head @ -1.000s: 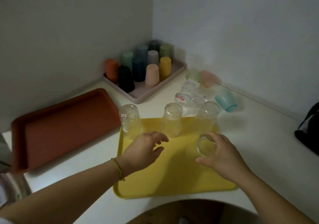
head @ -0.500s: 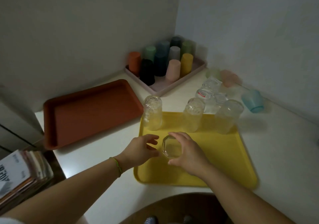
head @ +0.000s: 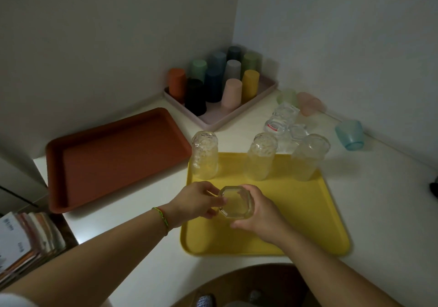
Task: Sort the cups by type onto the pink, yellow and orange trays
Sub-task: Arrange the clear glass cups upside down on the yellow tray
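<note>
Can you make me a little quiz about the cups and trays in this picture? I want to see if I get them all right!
1. True or false: the orange tray has cups standing on it.
2. How many clear glasses stand upside down along the far edge of the yellow tray? A) two B) three C) five
3. Fill in the gap: the right hand grips a clear ___ over the yellow tray.

Key: 1 false; 2 B; 3 glass.
</note>
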